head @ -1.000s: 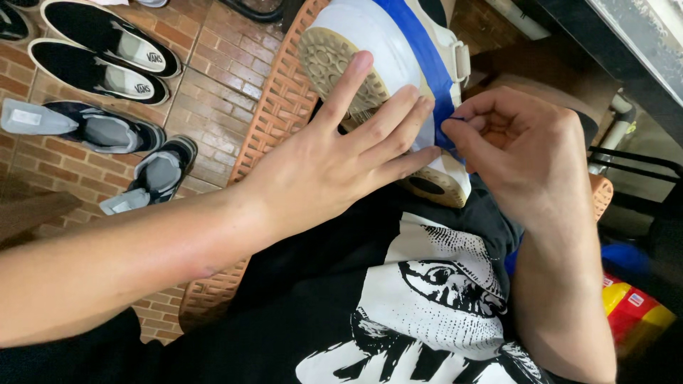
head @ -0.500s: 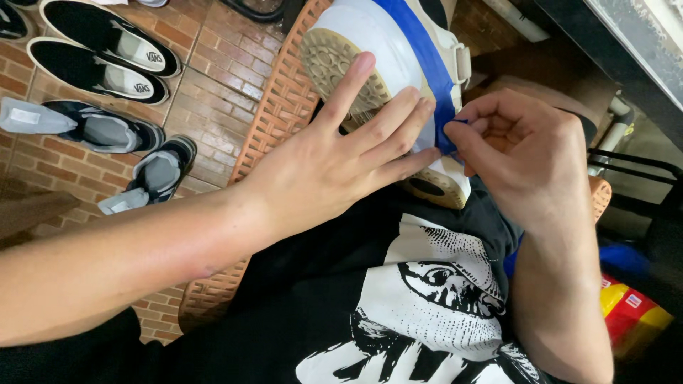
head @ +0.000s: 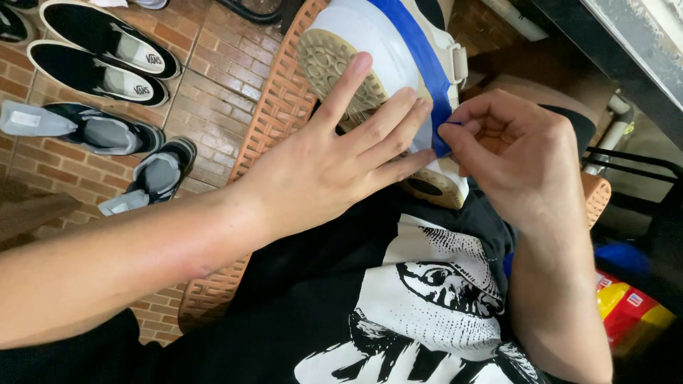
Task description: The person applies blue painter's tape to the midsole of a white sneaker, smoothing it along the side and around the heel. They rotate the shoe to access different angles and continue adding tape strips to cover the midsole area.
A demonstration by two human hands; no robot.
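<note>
Our left hand (head: 320, 171), fingers spread flat, steadies upturned sneaker sole (head: 370, 64); right hand (head: 519, 156) curled, pinching blue tape strip (head: 420, 50).

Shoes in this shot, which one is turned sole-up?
The white shoe with blue tape, under the left hand and right hand; the dark shoes on the brick floor stand upright.

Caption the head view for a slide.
Left hand steadies an upturned white shoe while the right hand pinches blue tape along its sole.

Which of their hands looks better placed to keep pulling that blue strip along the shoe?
Probably the right hand: its fingertips pinch the blue strip, while the left hand lies flat on the shoe.
</note>
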